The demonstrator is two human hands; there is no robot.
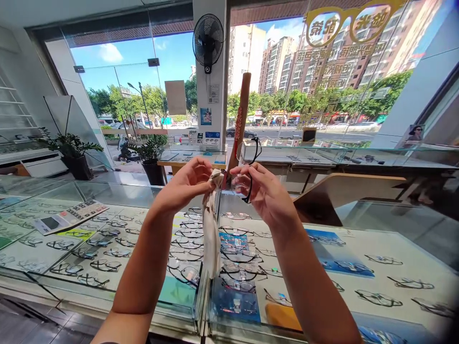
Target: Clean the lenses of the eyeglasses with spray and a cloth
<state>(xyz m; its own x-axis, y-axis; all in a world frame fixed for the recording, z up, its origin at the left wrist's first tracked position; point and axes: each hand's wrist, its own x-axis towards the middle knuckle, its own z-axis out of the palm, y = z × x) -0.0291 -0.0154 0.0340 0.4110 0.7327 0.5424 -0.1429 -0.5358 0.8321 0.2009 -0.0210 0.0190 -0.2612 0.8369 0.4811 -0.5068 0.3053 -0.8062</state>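
My left hand (188,184) is closed around the top of a white cleaning cloth (211,229), which hangs down in front of the glass counter. My right hand (263,191) pinches a pair of black-framed glasses (247,165), held upright at chest height with the lenses turned sideways. The two hands are close together, and the cloth's top almost touches the lower lens. Both hands hover above the glass display counter (358,224).
Under the counter glass lie several rows of spectacle frames (103,253). A leaflet (70,217) lies on the counter at left. Potted plants (73,153) stand behind, a wall fan (208,40) hangs on the pillar, and a brown stand (337,196) is at right.
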